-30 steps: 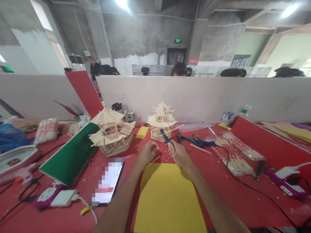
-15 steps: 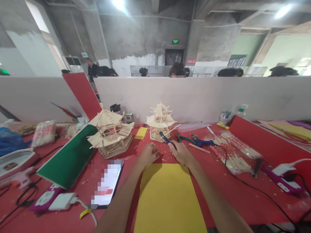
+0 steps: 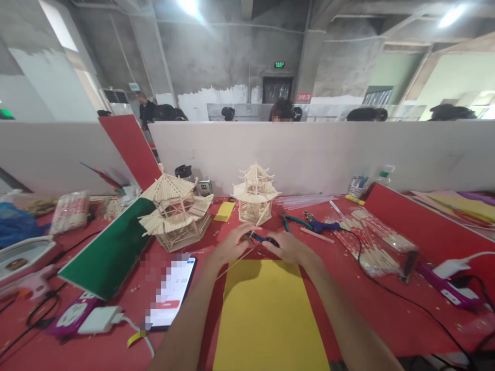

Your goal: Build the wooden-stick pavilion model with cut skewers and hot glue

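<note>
My right hand [image 3: 288, 247] is wrapped round a small pair of dark blue pliers [image 3: 260, 237], whose jaws point left. My left hand [image 3: 234, 245] is curled at those jaws, its fingers closed on a thin wooden stick [image 3: 235, 262] that slants down to the left beneath it. The exact grip point is hidden by the fingers. Both hands are above the far end of a yellow sheet [image 3: 270, 314]. Just behind them stands a small pagoda model [image 3: 255, 198] made of sticks. A larger stick-built pavilion [image 3: 176, 211] stands to the left.
A green board [image 3: 110, 252] leans beside the pavilion, with a phone [image 3: 174, 293] in front. On the right lie green-handled pliers [image 3: 286, 222], a blue glue gun [image 3: 323, 226] with its cable, and bagged sticks [image 3: 367, 247]. A pale partition [image 3: 309, 154] closes off the back.
The pliers have swung down and left, away from the small pagoda. My left hand has come up to their jaws. The stick now trails towards the lower left instead of the upper right.
</note>
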### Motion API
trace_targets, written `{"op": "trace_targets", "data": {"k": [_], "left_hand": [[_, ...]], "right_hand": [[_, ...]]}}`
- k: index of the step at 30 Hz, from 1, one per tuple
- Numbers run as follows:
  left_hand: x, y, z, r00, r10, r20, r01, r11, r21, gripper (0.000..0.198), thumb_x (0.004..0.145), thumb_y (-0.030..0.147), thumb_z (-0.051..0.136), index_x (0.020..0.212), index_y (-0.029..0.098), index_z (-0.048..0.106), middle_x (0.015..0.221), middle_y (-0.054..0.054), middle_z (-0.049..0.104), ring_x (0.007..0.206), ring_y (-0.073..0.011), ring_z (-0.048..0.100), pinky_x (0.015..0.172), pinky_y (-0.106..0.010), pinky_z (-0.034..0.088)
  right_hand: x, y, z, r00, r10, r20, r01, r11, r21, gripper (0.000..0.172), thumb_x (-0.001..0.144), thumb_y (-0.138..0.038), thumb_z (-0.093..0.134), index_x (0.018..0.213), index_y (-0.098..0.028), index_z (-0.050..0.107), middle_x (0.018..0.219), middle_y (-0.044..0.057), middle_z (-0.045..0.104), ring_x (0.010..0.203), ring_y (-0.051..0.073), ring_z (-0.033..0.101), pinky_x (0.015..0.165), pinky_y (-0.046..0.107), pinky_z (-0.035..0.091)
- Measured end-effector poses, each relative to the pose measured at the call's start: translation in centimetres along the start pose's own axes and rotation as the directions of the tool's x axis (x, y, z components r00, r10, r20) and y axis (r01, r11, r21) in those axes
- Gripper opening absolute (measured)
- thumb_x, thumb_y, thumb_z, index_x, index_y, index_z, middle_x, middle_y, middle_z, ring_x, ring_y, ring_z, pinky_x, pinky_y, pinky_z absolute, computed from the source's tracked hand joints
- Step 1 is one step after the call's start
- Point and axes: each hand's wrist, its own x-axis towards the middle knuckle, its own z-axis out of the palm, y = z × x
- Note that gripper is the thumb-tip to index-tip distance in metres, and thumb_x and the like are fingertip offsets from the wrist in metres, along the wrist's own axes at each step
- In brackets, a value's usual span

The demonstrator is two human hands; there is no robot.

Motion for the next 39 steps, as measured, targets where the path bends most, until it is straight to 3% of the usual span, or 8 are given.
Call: {"op": "trace_targets", "data": {"k": [4,9,14,20,26,31,39], "left_hand": [[0.0,-0.9,0.0,0.994,-0.095,0.059,0.102,0.987,-0.127,0.043,0.083,0.011,0.05,0.124,0.019,0.06,0.11,-0.009,0.066,0.08,-0.0152,0.066,0.081,-0.03,0.053],[-0.1,-1.2,-0.3,0.978,-0.171,0.116,0.197,0.941,-0.274,0.037,0.084,0.024,0.059,0.119,0.014,0.061,0.091,-0.008,0.069,0.077,-0.0169,0.067,0.079,-0.032,0.054],[0.0,-1.5,-0.2,0.979,-0.184,0.091,0.203,0.93,-0.306,0.039,0.082,0.031,0.065,0.118,0.015,0.062,0.097,-0.009,0.069,0.079,-0.0178,0.068,0.081,-0.033,0.054],[0.1,-1.6,-0.2,0.984,-0.163,0.071,0.177,0.932,-0.317,0.039,0.082,0.026,0.065,0.119,0.016,0.062,0.1,-0.009,0.068,0.078,-0.0176,0.069,0.081,-0.033,0.054],[-0.1,-0.7,-0.5,0.993,-0.099,0.068,0.113,0.96,-0.256,0.047,0.081,0.029,0.067,0.126,0.018,0.059,0.115,-0.011,0.065,0.085,-0.0179,0.066,0.082,-0.032,0.053],[-0.1,-0.6,-0.3,0.983,-0.105,0.151,0.14,0.959,-0.246,0.041,0.082,0.024,0.064,0.122,0.015,0.062,0.099,-0.01,0.07,0.086,-0.019,0.067,0.081,-0.031,0.053],[-0.1,-1.0,0.0,0.981,-0.137,0.138,0.174,0.936,-0.307,0.037,0.076,0.025,0.07,0.112,0.014,0.066,0.103,-0.011,0.069,0.081,-0.0177,0.067,0.079,-0.032,0.054]], "right_hand": [[0.1,0.3,0.2,0.999,-0.027,0.034,0.026,0.999,0.02,0.044,0.097,-0.05,0.038,0.102,-0.018,0.068,0.096,0.01,0.073,0.084,0.023,0.064,0.071,0.027,0.037],[0.4,0.5,0.5,0.999,-0.031,0.037,0.031,0.999,0.012,0.043,0.096,-0.051,0.042,0.099,-0.017,0.068,0.094,0.01,0.072,0.083,0.022,0.064,0.072,0.027,0.037],[0.5,0.5,0.2,0.998,-0.01,0.054,0.011,1.0,-0.023,0.047,0.096,-0.053,0.039,0.093,-0.017,0.068,0.085,0.009,0.072,0.075,0.02,0.062,0.067,0.027,0.034],[0.6,0.0,-0.4,0.996,0.013,0.088,-0.003,0.994,-0.113,0.05,0.098,-0.054,0.033,0.094,-0.016,0.065,0.087,0.011,0.072,0.077,0.022,0.064,0.066,0.027,0.033],[0.4,-1.1,-1.2,0.992,0.029,0.124,0.012,0.949,-0.315,0.05,0.098,-0.054,0.032,0.102,-0.016,0.064,0.09,0.014,0.072,0.079,0.025,0.066,0.066,0.028,0.034],[-0.3,-1.4,-1.8,0.992,0.005,0.123,0.046,0.913,-0.406,0.048,0.098,-0.052,0.032,0.103,-0.016,0.063,0.092,0.014,0.073,0.079,0.027,0.068,0.065,0.029,0.034],[-0.2,-0.8,-0.1,0.994,0.04,0.1,0.0,0.926,-0.376,0.048,0.097,-0.053,0.032,0.103,-0.017,0.063,0.095,0.014,0.072,0.08,0.027,0.067,0.066,0.03,0.035]]}}
